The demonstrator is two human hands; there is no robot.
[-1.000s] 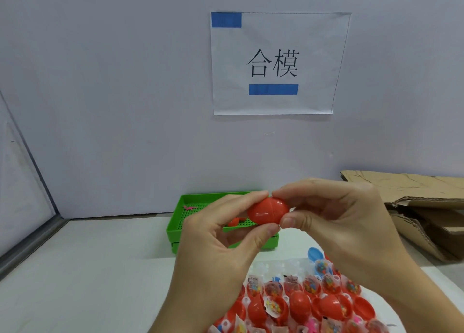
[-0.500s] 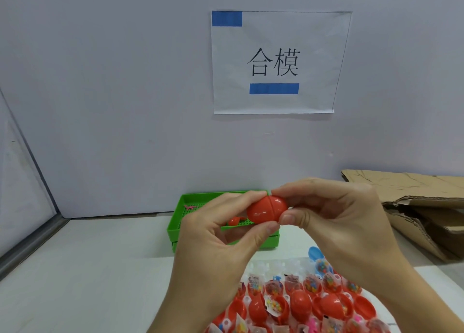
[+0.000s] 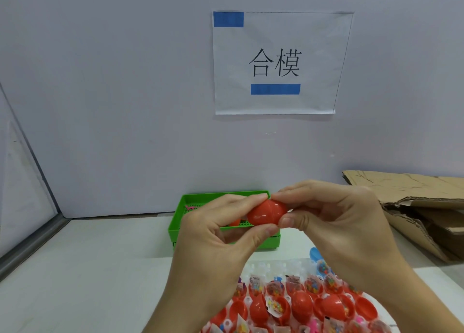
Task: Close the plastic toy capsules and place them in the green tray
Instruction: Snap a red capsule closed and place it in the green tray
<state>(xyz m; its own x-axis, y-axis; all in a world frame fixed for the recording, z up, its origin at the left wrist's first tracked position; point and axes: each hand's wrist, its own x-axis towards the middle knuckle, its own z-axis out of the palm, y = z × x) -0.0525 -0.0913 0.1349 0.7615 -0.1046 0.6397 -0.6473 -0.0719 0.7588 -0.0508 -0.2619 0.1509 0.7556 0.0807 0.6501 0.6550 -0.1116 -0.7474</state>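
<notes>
Now both hands pinch one red egg-shaped plastic capsule (image 3: 266, 213) in front of the green perforated plastic tray (image 3: 177, 222), its long axis lying left to right: left hand (image 3: 221, 237) on the left half, right hand (image 3: 334, 222) on the right. One small red piece (image 3: 234, 222) shows inside the tray. Open red capsule halves (image 3: 301, 305) crowd below; their count is unclear.

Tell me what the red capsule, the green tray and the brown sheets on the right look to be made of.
Capsule: glossy red plastic, likely hard; it shows sharp highlights and a moulded seam.
Tray: bright green plastic with a slight sheen; its floor is a moulded grid of holes.
Sheets: corrugated cardboard, matt brown, with creases and fluted edges.
Both the left hand and right hand pinch the capsule.
</notes>
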